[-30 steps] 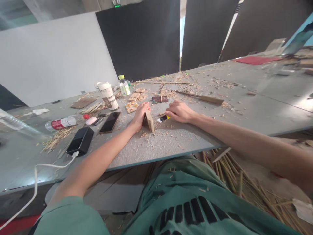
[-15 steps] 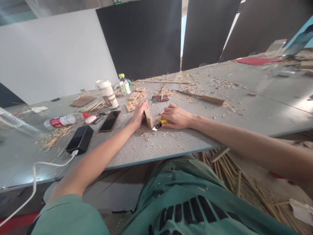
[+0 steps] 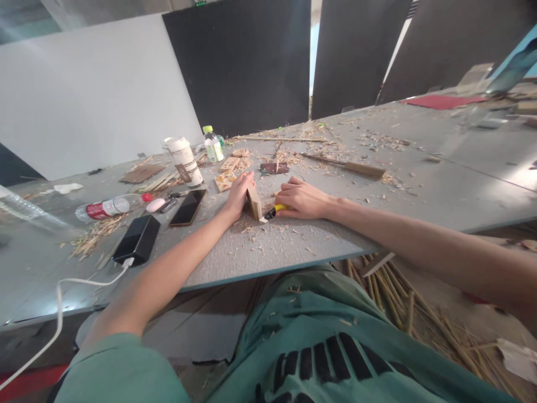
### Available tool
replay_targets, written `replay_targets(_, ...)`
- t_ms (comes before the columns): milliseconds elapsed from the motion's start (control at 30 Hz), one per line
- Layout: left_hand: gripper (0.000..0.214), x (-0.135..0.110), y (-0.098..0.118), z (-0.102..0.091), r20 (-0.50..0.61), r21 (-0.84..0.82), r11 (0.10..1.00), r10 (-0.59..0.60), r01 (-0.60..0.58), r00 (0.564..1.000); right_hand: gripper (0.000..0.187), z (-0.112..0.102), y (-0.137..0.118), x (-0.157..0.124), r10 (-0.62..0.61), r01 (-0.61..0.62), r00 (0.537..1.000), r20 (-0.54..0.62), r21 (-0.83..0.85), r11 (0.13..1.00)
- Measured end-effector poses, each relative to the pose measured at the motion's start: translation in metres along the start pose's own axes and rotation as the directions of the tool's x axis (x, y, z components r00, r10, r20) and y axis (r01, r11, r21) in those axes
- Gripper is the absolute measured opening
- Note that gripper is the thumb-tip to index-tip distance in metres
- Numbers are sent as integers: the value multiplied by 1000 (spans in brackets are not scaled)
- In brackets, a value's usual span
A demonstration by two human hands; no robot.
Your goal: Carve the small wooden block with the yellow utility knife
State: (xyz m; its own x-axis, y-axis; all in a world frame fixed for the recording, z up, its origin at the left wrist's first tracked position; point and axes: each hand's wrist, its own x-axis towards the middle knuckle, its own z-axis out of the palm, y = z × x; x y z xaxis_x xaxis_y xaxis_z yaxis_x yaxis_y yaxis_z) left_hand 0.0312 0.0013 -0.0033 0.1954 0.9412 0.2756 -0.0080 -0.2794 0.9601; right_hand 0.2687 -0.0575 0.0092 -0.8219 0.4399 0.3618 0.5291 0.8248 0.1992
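Note:
My left hand (image 3: 239, 195) is wrapped round a small flat wooden block (image 3: 254, 202) that stands on edge on the grey table (image 3: 419, 184). My right hand (image 3: 301, 198) is closed on a yellow utility knife (image 3: 273, 211), whose blade tip touches the lower corner of the block. Wood shavings (image 3: 268, 232) lie scattered round both hands.
To the left lie a dark phone (image 3: 188, 207), a black power bank (image 3: 137, 239) with a white cable, a lying bottle (image 3: 108, 207), a paper cup (image 3: 184, 162) and a small green-capped bottle (image 3: 213, 145). Behind the hands are carved wooden pieces (image 3: 226, 180) and a long stick (image 3: 348, 165). Bamboo sticks (image 3: 403, 302) litter the floor.
My right hand has slid left with the knife until the blade meets the block. My left hand and the block have stayed in place.

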Motion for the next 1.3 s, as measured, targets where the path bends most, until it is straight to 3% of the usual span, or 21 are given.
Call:
replay_targets(167,44,-3,4,1,21,37,996,82,-82,996,49,0,0,0,3,-3,1000,-5,-9,1000)
replay_targets(600,33,6,0,-5,76,43,994,97,-100,992,49,-3,-7,0,47,-53,996,-71,-91,994)
replay_targets(933,34,8,2,-12,75,38,993,113,-116,991,44,-1,-8,1,134,-147,970,-204,-49,988)
replay_targets(1000,34,6,4,-10,77,58,990,126,-130,989,41,-3,-9,2,194,-202,948,-254,-6,979)
replay_targets(1100,32,1,9,-5,87,98,982,152,-161,985,42,-7,-8,3,348,-339,854,-386,95,936)
replay_targets(1167,33,-2,12,-1,100,115,978,162,-173,982,41,-11,-8,3,389,-365,811,-438,142,920)
replay_targets(1300,34,-5,13,4,125,127,976,160,-176,979,39,-14,-7,1,365,-330,828,-426,156,931)
